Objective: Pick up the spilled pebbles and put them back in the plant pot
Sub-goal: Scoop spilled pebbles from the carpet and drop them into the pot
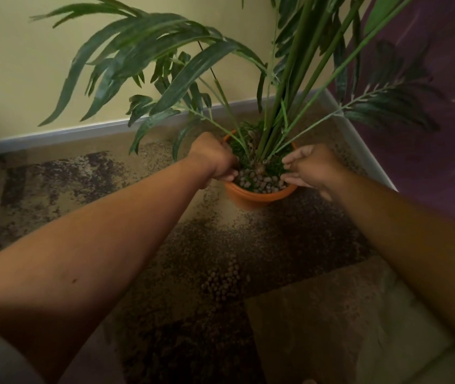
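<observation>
- Spilled pebbles (223, 284): a loose cluster lies on the carpet (54, 176) in front of the pot (251, 199), well apart from its base.
- Pot: orange, upright, standing on the carpet in the corner of the room. A bed of pebbles already shows inside its near rim.
- Left hand (212, 159): at the pot's left rim with the grip closed and fingers curled under. Whether it holds pebbles or the rim itself cannot be told.
- Right hand (312, 167): over the pot's right rim, grip open, fingers loosely extended, holding nothing visible.
- Plant (284, 106): stems rise from the pot's middle and long leaves overhang both hands.
- Step in hand, as judged: a delivery at the pot, or steadying it.
- Next move, as judged: both hands must draw back toward the person and down to the cluster, gathering it without scattering pebbles into the carpet pile.
</observation>
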A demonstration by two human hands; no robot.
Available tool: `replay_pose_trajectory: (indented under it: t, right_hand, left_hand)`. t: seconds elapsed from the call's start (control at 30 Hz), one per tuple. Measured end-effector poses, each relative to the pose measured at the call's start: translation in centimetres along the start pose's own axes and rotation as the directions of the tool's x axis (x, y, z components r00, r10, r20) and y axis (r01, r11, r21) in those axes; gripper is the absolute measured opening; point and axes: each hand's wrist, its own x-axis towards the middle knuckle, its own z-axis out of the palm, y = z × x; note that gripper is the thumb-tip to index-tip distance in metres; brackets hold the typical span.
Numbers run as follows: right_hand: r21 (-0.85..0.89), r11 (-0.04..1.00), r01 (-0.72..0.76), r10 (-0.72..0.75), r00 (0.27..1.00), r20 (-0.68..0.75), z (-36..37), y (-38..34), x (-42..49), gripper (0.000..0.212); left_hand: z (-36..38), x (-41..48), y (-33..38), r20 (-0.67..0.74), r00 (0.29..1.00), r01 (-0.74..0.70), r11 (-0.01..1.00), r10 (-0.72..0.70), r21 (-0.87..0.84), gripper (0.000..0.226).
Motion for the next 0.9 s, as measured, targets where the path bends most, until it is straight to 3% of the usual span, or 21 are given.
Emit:
replay_pose_trajectory:
  t: [0.13,0.23,0.3,0.4,0.5,0.57,0.63,0.7,0.8,0.9]
  right_hand:
    - [-0.093,0.995,-0.031,0.033,0.999,0.018,-0.1,-0.4,-1.1,0.013]
    - [-0.290,0.956,-0.051,0.102,0.981,0.162,1.4,1.1,-2.8,0.016]
    - [-0.569,0.822,0.024,0.120,0.969,0.214,3.5,3.0,-4.1,0.012]
    - [-0.830,0.547,0.108,0.151,0.963,0.224,7.1,6.0,-5.8,0.029]
    - [-0.849,0.522,0.081,0.256,0.935,0.247,9.6,9.6,-6.8,0.047]
    - [-0.826,0.563,0.041,0.286,0.927,0.242,10.9,12.0,-7.5,0.059]
    - [-0.811,0.584,0.040,0.261,0.936,0.234,11.9,13.7,-8.0,0.065]
    - [-0.808,0.578,0.112,0.181,0.948,0.261,12.2,14.6,-7.8,0.064]
    - [-0.767,0.599,0.229,0.098,0.930,0.354,12.0,15.1,-6.7,0.062]
    - [-0.740,0.593,0.317,0.098,0.884,0.457,11.5,15.2,-5.8,0.052]
  left_hand:
    - [-0.7,-0.7,-1.3,-0.013,0.997,-0.082,0.996,0.082,0.033,0.004]
    - [-1.4,-1.5,-3.5,0.141,0.988,-0.086,0.985,0.065,0.146,0.008]
    - [-1.2,-2.2,-4.9,0.286,0.957,-0.063,0.943,-0.036,0.328,0.009]
    - [0.5,-2.0,-7.1,0.303,0.935,-0.009,0.843,-0.183,0.538,0.010]
    - [3.2,-1.9,-11.0,0.274,0.914,0.025,0.715,-0.300,0.699,0.029]
    - [5.1,-2.4,-14.7,0.192,0.930,0.038,0.605,-0.312,0.796,0.067]
    - [6.5,-3.2,-17.6,0.114,0.908,0.153,0.573,-0.403,0.805,0.111]
    - [7.2,-3.4,-18.9,0.126,0.881,0.194,0.591,-0.455,0.783,0.126]
    - [7.1,-2.9,-19.2,0.181,0.896,0.122,0.616,-0.406,0.778,0.118]
    - [7.2,-2.7,-19.4,0.259,0.926,-0.052,0.588,-0.275,0.807,0.082]
